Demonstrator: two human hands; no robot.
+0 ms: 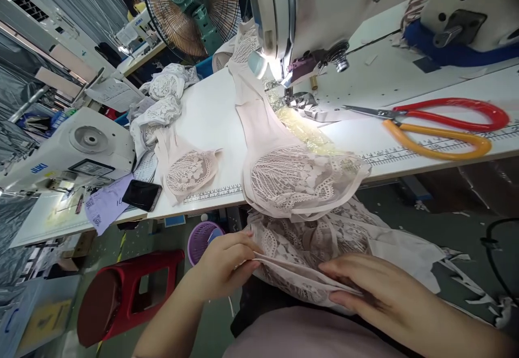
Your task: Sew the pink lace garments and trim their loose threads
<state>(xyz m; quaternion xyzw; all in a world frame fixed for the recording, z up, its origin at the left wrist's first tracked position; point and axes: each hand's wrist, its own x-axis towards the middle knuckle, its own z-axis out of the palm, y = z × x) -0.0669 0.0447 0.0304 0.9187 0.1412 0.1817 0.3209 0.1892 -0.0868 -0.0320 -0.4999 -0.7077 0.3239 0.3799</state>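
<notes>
My left hand (229, 263) pinches the left end of a pale pink lace bra piece (290, 274) above my lap. At its other side, my right hand (373, 287) grips the edge between thumb and fingers, so the edge runs between both hands. More lace pieces (352, 228) lie bunched just behind it, partly covering one another. On the table's front edge lies another pink lace bra cup (287, 177), its long strip of fabric reaching back beside the sewing machine's lit needle area (290, 85). Scissors (433, 125) with red and orange handles rest right of that.
A separate lace cup (190, 171) and a pile of white lace (162, 104) lie on the left. Beyond are a black phone (141, 194), a second sewing machine (93, 136) and a large fan (198, 12). A red stool (150, 277) and purple basket (200, 239) stand below.
</notes>
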